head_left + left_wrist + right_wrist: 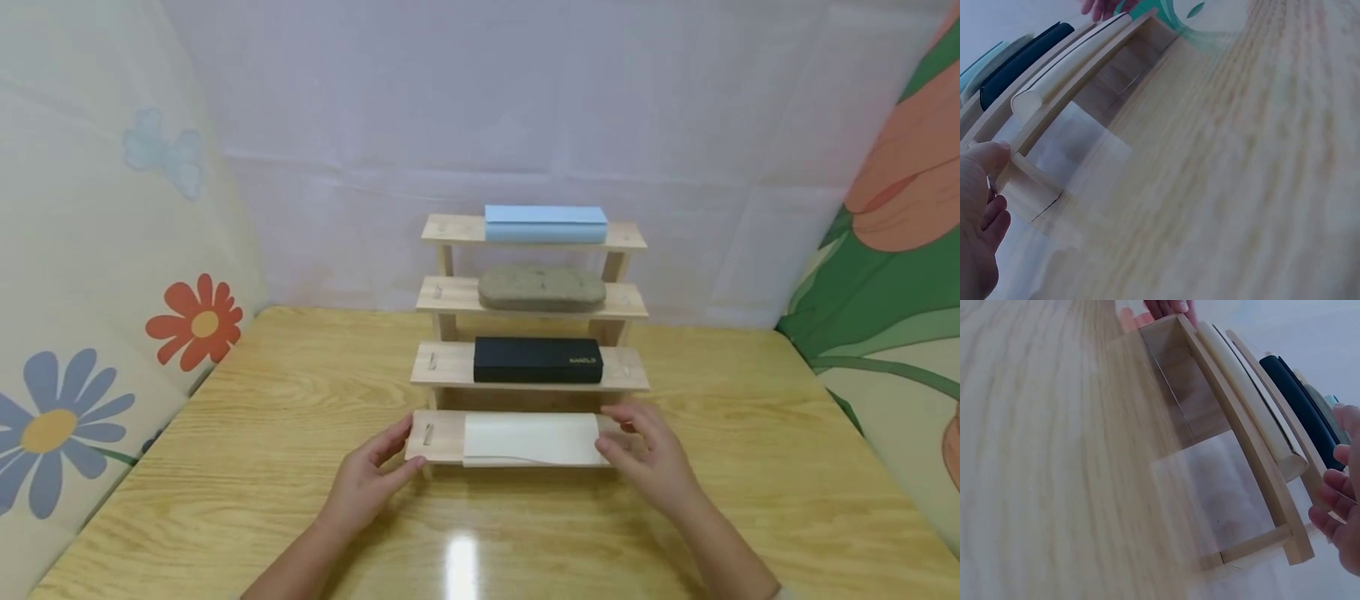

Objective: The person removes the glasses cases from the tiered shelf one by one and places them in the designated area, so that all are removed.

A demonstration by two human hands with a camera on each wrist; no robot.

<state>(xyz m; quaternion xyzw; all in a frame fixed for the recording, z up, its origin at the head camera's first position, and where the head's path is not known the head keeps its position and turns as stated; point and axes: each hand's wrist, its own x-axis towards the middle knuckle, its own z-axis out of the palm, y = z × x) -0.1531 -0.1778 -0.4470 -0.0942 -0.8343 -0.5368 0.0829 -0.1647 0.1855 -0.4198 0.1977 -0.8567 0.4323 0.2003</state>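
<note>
A four-step wooden display rack [446, 357] stands on the table. My left hand [371, 477] pinches the left end of its lowest shelf, thumb at the front edge and fingers behind; the left wrist view shows the thumb [990, 156] at the shelf's corner. On that shelf lies a white glasses case [531, 438], its flap facing forward. By the case's right end is my right hand [651, 457], fingers loosely bent with nothing gripped. In the right wrist view, the right fingers [1338, 487] hang beside the end of the white case [1260, 406].
Above sit a black case [537, 360] with lettering, a grey-brown case [542, 287] and a light blue case [545, 223], one per shelf. A wood-grain table [300, 375] spreads around the rack. A pale curtain [525, 100] hangs behind, with flower-printed cloth [82, 250] at the sides.
</note>
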